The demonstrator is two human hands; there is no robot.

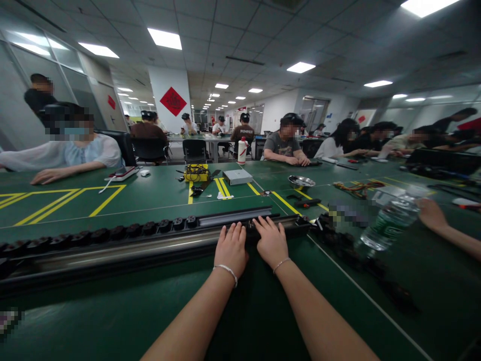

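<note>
Both my arms reach forward over a green table (112,311). My left hand (231,248) and my right hand (270,239) lie side by side, fingers stretched flat, on the edge of a long dark conveyor rail (124,240) that runs across the table. Each wrist carries a thin bracelet. Neither hand holds anything. A row of black rollers (112,231) lines the rail to the left of my hands.
A clear water bottle (391,218) hangs tilted at the right, near another person's hand (432,213). Beyond the rail lie a yellow box (196,172), a grey box (237,176), a metal bowl (301,181) and cables (356,188). Several seated people surround the tables.
</note>
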